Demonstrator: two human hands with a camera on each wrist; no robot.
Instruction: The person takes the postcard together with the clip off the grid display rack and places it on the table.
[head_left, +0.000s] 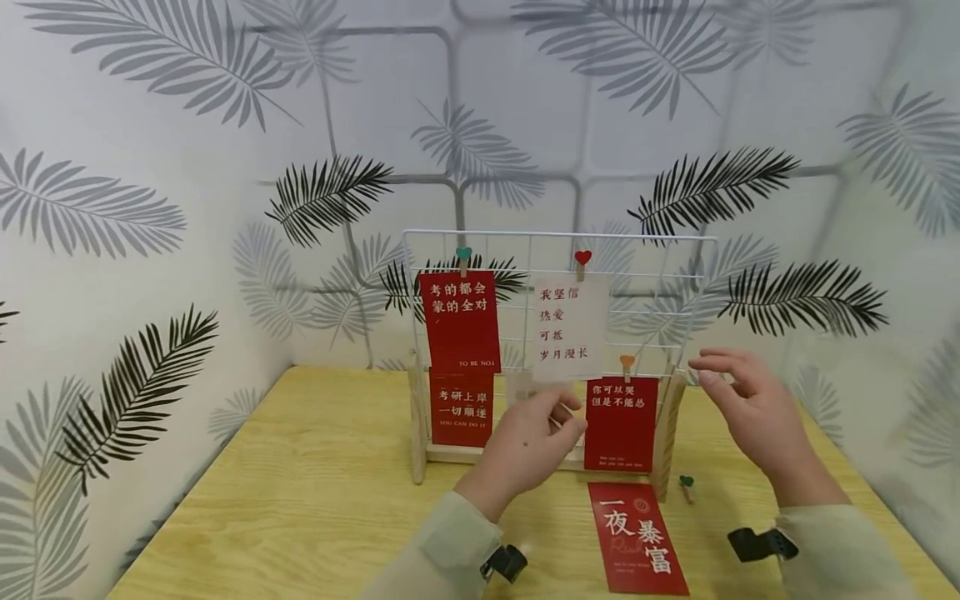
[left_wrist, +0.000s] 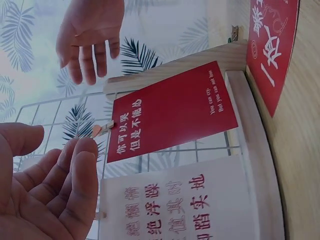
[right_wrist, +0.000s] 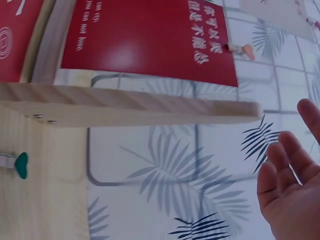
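Note:
A white wire grid rack (head_left: 558,234) in a wooden stand carries several red and white cards. My left hand (head_left: 531,442) is in front of its lower middle, fingers loosely bent and holding nothing. Beside it hangs a red card (head_left: 621,433) under an orange heart clip (head_left: 627,362). In the left wrist view, a white card (left_wrist: 175,205) hangs near that hand; the head view mostly hides it. My right hand (head_left: 753,408) hovers empty off the rack's right side, fingers relaxed. The right wrist view shows it beyond the wooden upright (right_wrist: 150,107).
A loose red card (head_left: 637,537) lies on the yellow wood-grain table (head_left: 300,492) before the rack. To its right lies a green heart clip (head_left: 687,487). Higher on the grid, a red card (head_left: 461,329) and a white card (head_left: 570,321) hang by heart clips.

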